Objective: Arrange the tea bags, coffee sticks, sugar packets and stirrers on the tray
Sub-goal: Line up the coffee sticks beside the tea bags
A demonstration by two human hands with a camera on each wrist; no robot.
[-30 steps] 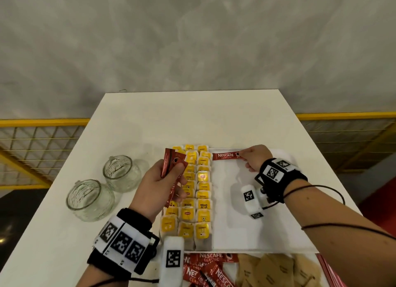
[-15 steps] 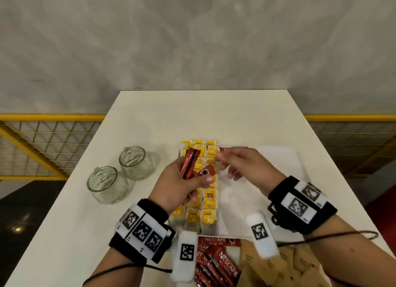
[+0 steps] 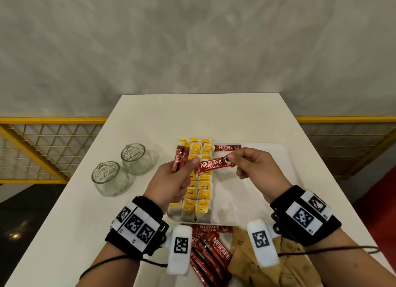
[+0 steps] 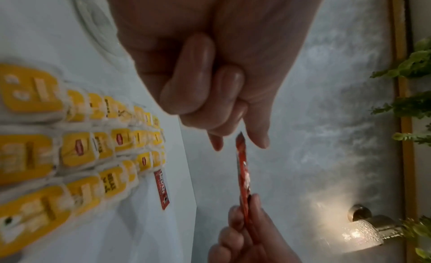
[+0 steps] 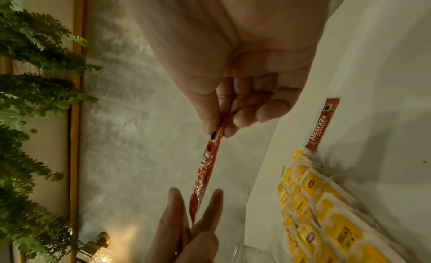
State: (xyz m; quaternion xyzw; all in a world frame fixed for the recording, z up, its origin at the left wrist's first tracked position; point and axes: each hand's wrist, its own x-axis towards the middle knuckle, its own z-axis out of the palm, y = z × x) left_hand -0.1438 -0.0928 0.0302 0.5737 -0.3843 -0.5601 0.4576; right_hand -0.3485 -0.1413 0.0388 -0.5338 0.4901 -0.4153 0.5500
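Coffee stick (image 3: pixel 215 166) pinched by both hands, left hand (image 3: pixel 169 182), right hand (image 3: pixel 256 172), white table (image 3: pixel 199 119), grey wall.

"NESCAFE CLASSIC" on coffee stick (image 3: pixel 214 166)

This looks like a café or hospitality corner set up for hot drinks. A white table (image 3: pixel 150 123) stands against a mottled grey plaster wall (image 3: pixel 192 40), with yellow mesh railing (image 3: pixel 49 149) at nine and three o'clock. Hanging green ferns (image 5: pixel 35 101) and a warm glass wall lamp (image 4: pixel 363 232) (lit) dress the wall.
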